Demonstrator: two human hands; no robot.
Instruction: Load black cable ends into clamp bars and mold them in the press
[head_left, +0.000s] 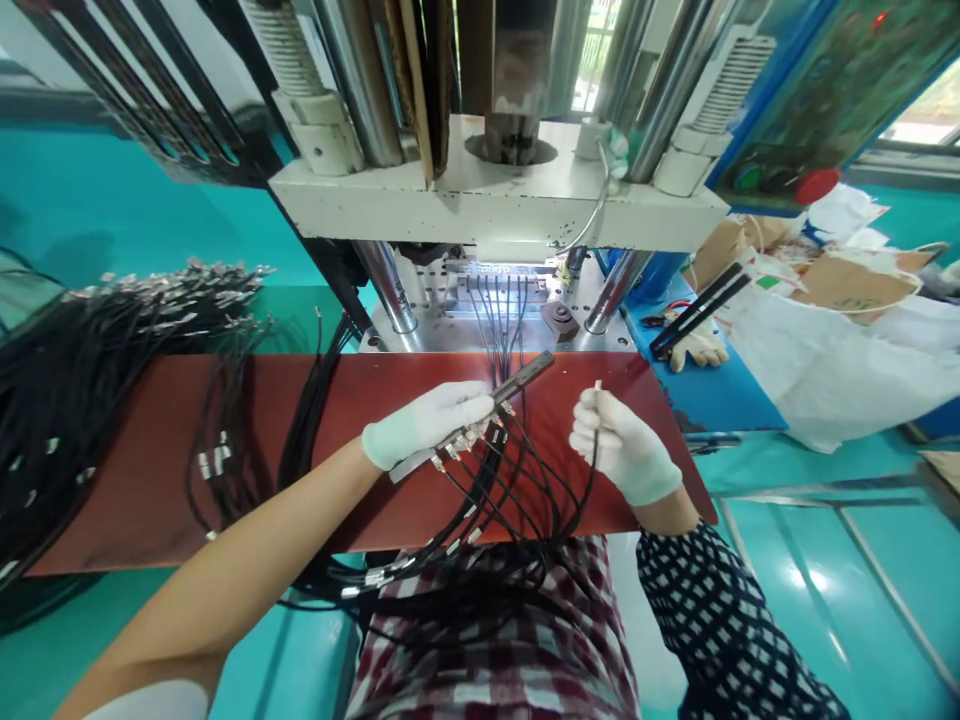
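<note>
My left hand (450, 415), in a white glove, is closed around a long grey metal bar (529, 378) held at a slant over the red-brown board. Several cable ends with metal connectors (454, 450) sit along the bar's lower edge. To its right, my gloved right hand (619, 440) pinches one black cable (592, 470), whose pale connector tip (598, 386) points up between the fingers. Black cables (487, 490) run from the bar down across the board and onto my lap. Behind the bar, more thin cables (502, 320) lead into the lit press.
A press with a white plate (495, 215) and steel posts stands ahead. Large black cable bundles (82, 370) lie on the left of the red-brown board (150, 430). On the right, a blue surface (739, 385) carries a glove (697, 348) and black bars, beside a white sack (810, 350).
</note>
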